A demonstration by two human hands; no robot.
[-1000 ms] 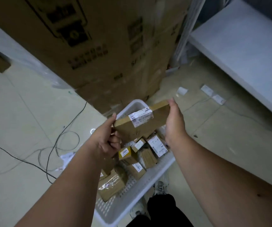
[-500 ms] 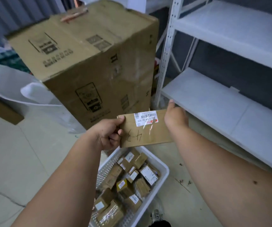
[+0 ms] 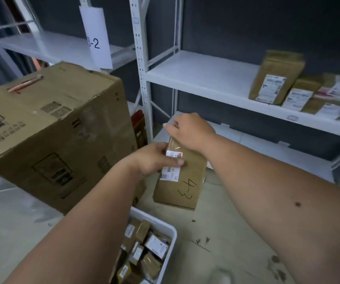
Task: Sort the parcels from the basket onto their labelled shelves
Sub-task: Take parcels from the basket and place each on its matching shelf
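I hold a flat brown cardboard parcel upright in front of me, with a white barcode label and "4-3" written on it by hand. My left hand grips its left edge, thumb across the label. My right hand grips its top end from above. The white plastic basket stands on the floor below, holding several small brown parcels. White metal shelves rise ahead; the middle board carries several brown parcels at its right end.
A large cardboard box stands on the left, close to the basket. A paper sign reading "-2" hangs on the left shelf unit. The lower shelf board lies behind the held parcel. Bare concrete floor runs to the right of the basket.
My view has lifted from the basket to the shelves. The parcel has turned from lying sideways to standing on end, and my right hand has shifted to its top.
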